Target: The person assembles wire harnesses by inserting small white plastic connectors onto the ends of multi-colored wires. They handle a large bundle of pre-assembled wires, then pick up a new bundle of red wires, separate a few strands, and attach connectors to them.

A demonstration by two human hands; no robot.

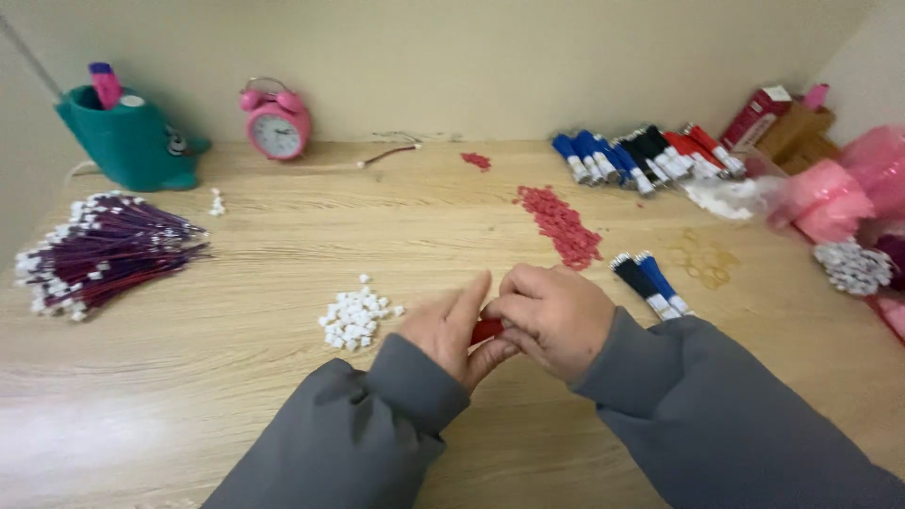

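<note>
Both hands meet low at the middle of the pale wooden table (236, 311). The left hand (448, 330) and right hand (556, 320) each close their grip on a small red plastic piece (486, 330) pinched between them; too little shows to tell its long axis or which way it points. Just left lies a heap of small white plastic connectors (354, 316). A fan of purple wires with white ends (99, 250) lies far left. A strip of red plastic bits (563, 226) runs beyond the hands. A teal whale-shaped holder (127, 141) with a pink marker in it and a pink alarm clock (277, 123) stand against the beige wall.
</note>
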